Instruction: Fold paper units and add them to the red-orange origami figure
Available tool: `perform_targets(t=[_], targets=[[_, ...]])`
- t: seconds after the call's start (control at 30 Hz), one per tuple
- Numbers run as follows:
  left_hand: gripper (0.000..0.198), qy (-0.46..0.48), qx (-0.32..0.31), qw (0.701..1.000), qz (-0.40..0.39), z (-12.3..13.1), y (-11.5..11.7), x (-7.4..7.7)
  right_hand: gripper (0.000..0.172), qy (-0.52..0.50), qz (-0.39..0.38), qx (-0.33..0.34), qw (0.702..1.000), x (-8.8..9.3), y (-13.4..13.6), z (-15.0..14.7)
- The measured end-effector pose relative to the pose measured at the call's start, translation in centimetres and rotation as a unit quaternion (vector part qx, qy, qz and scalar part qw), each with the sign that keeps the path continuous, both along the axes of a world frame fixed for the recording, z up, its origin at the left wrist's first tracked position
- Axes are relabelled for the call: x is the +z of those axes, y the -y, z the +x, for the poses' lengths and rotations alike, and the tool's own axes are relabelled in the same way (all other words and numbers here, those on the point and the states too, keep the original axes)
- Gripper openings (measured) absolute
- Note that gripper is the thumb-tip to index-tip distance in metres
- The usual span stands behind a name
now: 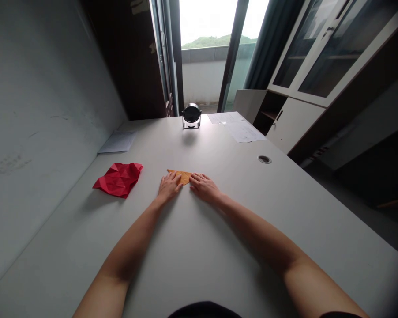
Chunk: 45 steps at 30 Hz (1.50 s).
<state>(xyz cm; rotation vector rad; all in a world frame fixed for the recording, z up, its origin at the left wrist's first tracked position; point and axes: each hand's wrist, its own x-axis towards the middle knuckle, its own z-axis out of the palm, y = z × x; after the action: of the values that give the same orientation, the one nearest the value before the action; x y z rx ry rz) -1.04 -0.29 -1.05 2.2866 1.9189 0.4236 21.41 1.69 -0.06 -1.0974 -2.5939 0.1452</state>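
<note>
A folded piece of orange paper (185,178) with crease lines lies flat on the white table (192,247). Its left part is covered by my left hand (169,186), which rests on it with the fingers stretched out. On the right end of the paper lie the fingertips of my right hand (204,187), flat and extended. Both hands press from above, and the paper's lower left and right edges are partly hidden under them. Off to the left sits a creased sheet of red paper (120,179), apart from either hand.
A round black and silver device on a stand (191,115) is at the table's far edge. Printed sheets (245,131) lie at the back right, and more papers (118,141) by the left wall. A cable hole (264,159) is set in the tabletop at right.
</note>
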Motion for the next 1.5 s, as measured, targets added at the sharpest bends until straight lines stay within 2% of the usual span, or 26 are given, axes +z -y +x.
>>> perform_targets(t=[0.13,0.23,0.3,0.47,0.57,0.73,0.93,1.07,1.17,1.23,1.37,1.5], targets=[[0.050,-0.009,-0.009,1.000,-0.007,-0.1,0.0,-0.1,0.052,0.020,-0.002,-0.077,0.997,-0.4,0.1,0.0],[0.051,-0.010,-0.015,1.000,-0.010,-0.2,0.0,-0.2,0.058,0.023,0.000,-0.105,0.994,-0.6,-0.1,0.1],[0.050,-0.011,-0.018,1.000,-0.006,-0.2,0.0,-0.2,0.059,0.019,0.009,-0.081,0.996,-0.6,-0.2,0.2],[0.052,-0.011,-0.007,1.000,0.028,-0.1,0.2,0.1,0.054,0.005,0.023,0.028,0.999,-0.4,-0.2,0.2],[0.052,-0.007,0.003,0.999,0.033,0.0,0.3,0.2,0.048,0.008,0.000,0.042,0.999,-0.4,-0.2,0.2],[0.057,0.003,0.023,0.999,0.023,-0.1,0.3,0.1,0.041,-0.006,-0.008,-0.020,1.000,-0.3,-0.3,0.4],[0.075,-0.005,0.075,0.997,-0.027,-0.7,0.2,0.0,0.030,-0.032,0.009,-0.058,0.998,0.0,-0.5,0.6],[0.082,-0.015,0.041,0.998,-0.052,-0.7,0.3,0.1,0.030,-0.059,0.022,-0.108,0.992,-0.2,-0.9,0.7],[0.085,-0.018,0.019,0.998,-0.060,-0.3,0.5,0.1,0.043,-0.068,0.027,-0.123,0.990,-0.4,-1.0,0.6],[0.088,-0.018,0.016,0.998,-0.058,-0.2,0.5,0.0,0.046,-0.076,0.016,-0.126,0.989,-0.5,-1.0,0.4],[0.095,-0.013,0.020,0.998,-0.051,-0.1,0.6,0.0,0.029,-0.119,-0.024,-0.145,0.982,-0.6,-1.0,0.3],[0.093,-0.004,0.031,0.999,-0.040,0.0,0.6,0.1,0.020,-0.199,-0.098,-0.144,0.965,-0.8,-1.5,0.6]])
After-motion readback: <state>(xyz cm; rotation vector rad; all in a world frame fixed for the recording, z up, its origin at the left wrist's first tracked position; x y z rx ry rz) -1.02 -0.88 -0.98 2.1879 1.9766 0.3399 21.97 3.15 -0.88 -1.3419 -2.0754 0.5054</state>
